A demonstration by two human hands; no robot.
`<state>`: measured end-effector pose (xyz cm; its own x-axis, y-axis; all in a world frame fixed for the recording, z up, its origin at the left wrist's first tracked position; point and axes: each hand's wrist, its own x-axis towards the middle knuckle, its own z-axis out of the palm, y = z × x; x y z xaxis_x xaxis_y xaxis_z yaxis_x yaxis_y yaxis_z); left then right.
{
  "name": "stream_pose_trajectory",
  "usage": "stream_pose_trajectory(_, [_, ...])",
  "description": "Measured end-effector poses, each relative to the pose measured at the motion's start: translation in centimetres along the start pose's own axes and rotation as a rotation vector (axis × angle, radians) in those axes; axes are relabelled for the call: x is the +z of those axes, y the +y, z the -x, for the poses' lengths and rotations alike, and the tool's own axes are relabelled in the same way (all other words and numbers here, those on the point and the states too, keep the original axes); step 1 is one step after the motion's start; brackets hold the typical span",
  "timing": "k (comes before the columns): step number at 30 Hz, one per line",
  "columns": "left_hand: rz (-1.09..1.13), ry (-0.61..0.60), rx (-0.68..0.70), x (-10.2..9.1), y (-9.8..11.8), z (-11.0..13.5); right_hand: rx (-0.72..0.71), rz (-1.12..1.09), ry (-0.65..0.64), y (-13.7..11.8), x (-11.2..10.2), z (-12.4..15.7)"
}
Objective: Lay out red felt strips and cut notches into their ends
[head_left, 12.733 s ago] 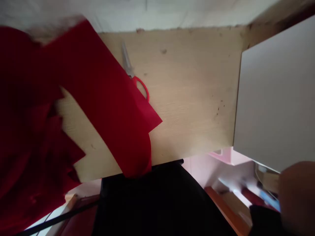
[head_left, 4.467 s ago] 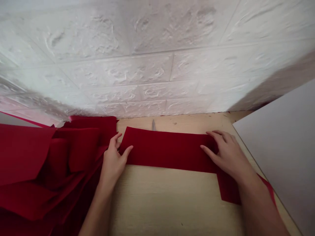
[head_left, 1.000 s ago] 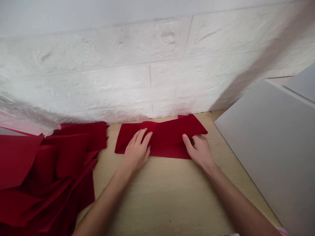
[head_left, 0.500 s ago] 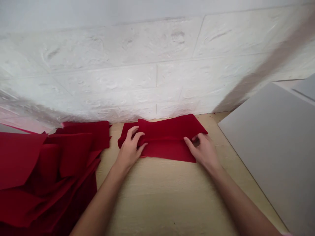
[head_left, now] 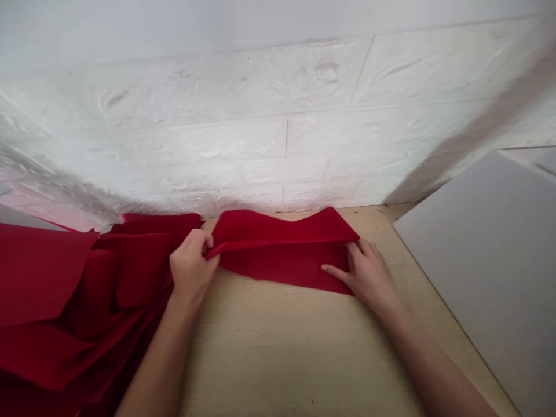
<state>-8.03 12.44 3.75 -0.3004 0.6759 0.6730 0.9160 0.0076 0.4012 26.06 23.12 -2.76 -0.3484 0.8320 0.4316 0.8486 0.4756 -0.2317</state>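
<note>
A piece of red fabric (head_left: 286, 263) lies on the pale wooden surface near the wall, with a raised fold running along its length. At its left end, my left hand (head_left: 193, 263) is closed and pinches the fold. My right hand (head_left: 367, 269) rests at the right end, thumb stretched out over the lower layer and apart from the fingers. Those fingertips touch the fabric's right corner and are partly hidden by it.
Many loose red fabric pieces (head_left: 143, 272) are heaped on the left. A white brick-patterned wall (head_left: 243, 133) rises behind the wooden surface (head_left: 278, 347). On the right stands a large pale grey panel (head_left: 490, 249).
My left hand has moved left and closed on the fabric's left end, which now lies more spread out. My right hand stays at the right end, its thumb lower on the fabric.
</note>
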Motion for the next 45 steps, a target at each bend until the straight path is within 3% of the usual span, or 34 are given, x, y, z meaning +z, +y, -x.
stream_pose_trajectory(7, [0.095,0.138,-0.416,-2.1,-1.4,-0.9,0.056,-0.153,0.042,2.3,-0.3,-0.4])
stream_pose_trajectory(13, [0.129,0.131,-0.459,-2.9,-1.8,-1.1,0.063,-0.122,0.054,3.8,-1.0,-0.2])
stream_pose_trajectory(19, [0.059,0.059,-0.422,-3.3,-1.8,-1.0,-0.073,-0.026,0.016,-0.2,-2.3,-1.7])
stream_pose_trajectory(21, [0.07,-0.038,-0.378,-4.0,-2.3,-1.2,-0.122,-0.012,-0.022,-1.6,-1.9,-2.4])
stream_pose_trajectory(26, [0.356,-0.596,-0.299,-6.8,-3.4,-1.1,-0.196,-0.01,-0.026,-2.6,-0.3,-3.0])
stream_pose_trajectory(29, [0.385,-0.69,-0.316,-7.8,-3.3,-0.9,-0.207,-0.03,0.033,-2.3,0.4,-2.9])
stream_pose_trajectory(31, [0.362,-0.661,-0.33,-8.0,-3.2,-0.8,-0.21,-0.026,0.06,-2.2,0.5,-3.0])
stream_pose_trajectory(35, [0.137,-0.388,-0.345,-7.5,-3.6,-0.9,-0.18,-0.035,0.139,-2.1,-0.2,-3.1])
stream_pose_trajectory(37, [0.079,-0.317,-0.297,-7.0,-4.0,-0.9,-0.147,-0.055,0.205,-1.7,-1.0,-3.1])
stream_pose_trajectory(40, [0.089,-0.332,-0.171,-6.1,-4.3,-1.0,-0.129,-0.064,0.289,-0.8,-2.0,-2.8])
stream_pose_trajectory(45, [0.053,-0.368,-0.055,-5.5,-3.9,-1.1,-0.226,-0.148,0.329,0.3,-3.0,-2.4])
